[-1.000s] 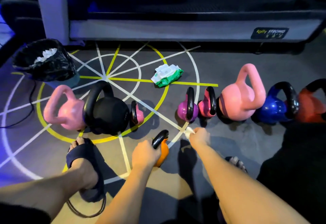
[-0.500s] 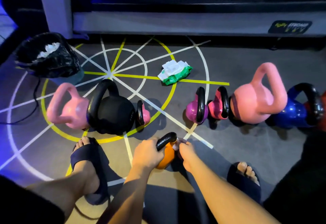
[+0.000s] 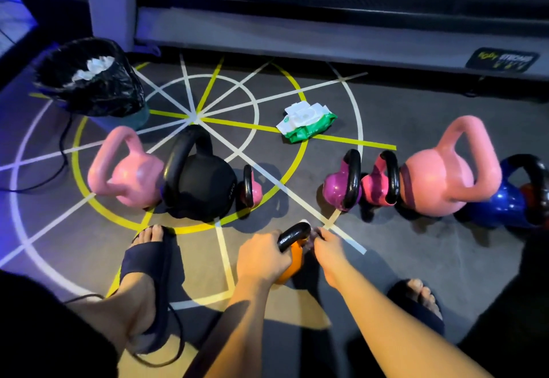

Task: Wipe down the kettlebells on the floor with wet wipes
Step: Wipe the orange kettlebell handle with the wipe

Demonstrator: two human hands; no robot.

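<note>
A black-bagged bin (image 3: 89,86) stands far left. Other kettlebells (image 3: 436,181) line the floor (image 3: 416,104) across the middle, with a wipes pack (image 3: 306,122) beyond them. Near centre, the left grip (image 3: 261,258) is curled round the orange kettlebell (image 3: 292,263) by its black handle. The right grip (image 3: 329,248) pinches a white wipe (image 3: 304,223), mostly hidden, against the handle's right end.

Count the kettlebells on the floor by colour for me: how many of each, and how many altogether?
pink kettlebells: 4
black kettlebell: 1
purple kettlebell: 1
blue kettlebell: 1
red kettlebell, partly hidden at the right edge: 1
orange kettlebell, gripped by the left hand: 1
Total: 9
</note>
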